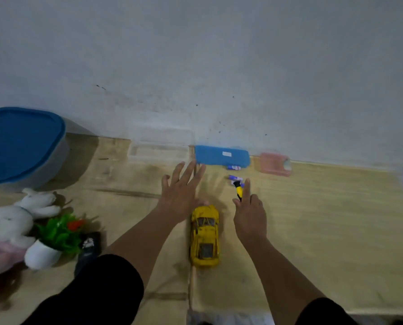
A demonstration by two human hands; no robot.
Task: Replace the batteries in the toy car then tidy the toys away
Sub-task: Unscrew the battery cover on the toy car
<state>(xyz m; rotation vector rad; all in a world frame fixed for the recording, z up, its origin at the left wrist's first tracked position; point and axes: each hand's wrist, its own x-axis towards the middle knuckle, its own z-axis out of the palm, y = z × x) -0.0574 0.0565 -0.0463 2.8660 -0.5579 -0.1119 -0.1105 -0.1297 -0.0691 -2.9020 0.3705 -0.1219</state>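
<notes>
Although both hands are stretched out over the work area, nothing is yet held, and the task is judged to be at or near its start. Nearest the camera, the yellow toy car (205,238) is seen lying on the tan floor mat (324,231), right way up on its wheels, its nose pointing away towards the wall; no battery hatch is shown, so whether the cells have been changed cannot be told from this view. Just beyond the car's nose the left hand (182,188) is held flat with its fingers spread wide, gripping nothing. To the right of the car the right hand (249,213) is likewise spread, its forefinger reaching alongside the small yellow-handled screwdriver (238,190), which lies on the mat and is not yet grasped; contact cannot be confirmed. Just past the screwdriver a few blue-and-white batteries (235,178) are scattered loose on the mat, and old cannot be told from new.

To the left, the toys are still left out: a white plush rabbit (15,219), a small potted plastic plant (52,242) and a dark object beside it. Farther back, against the wall, a clear tray (158,152), a blue lid (221,156) and a pink box (274,164) are ranged in a row, and a large blue-lidded tub (19,146) stands closed at far left. The tidying is therefore judged wholly undone.
</notes>
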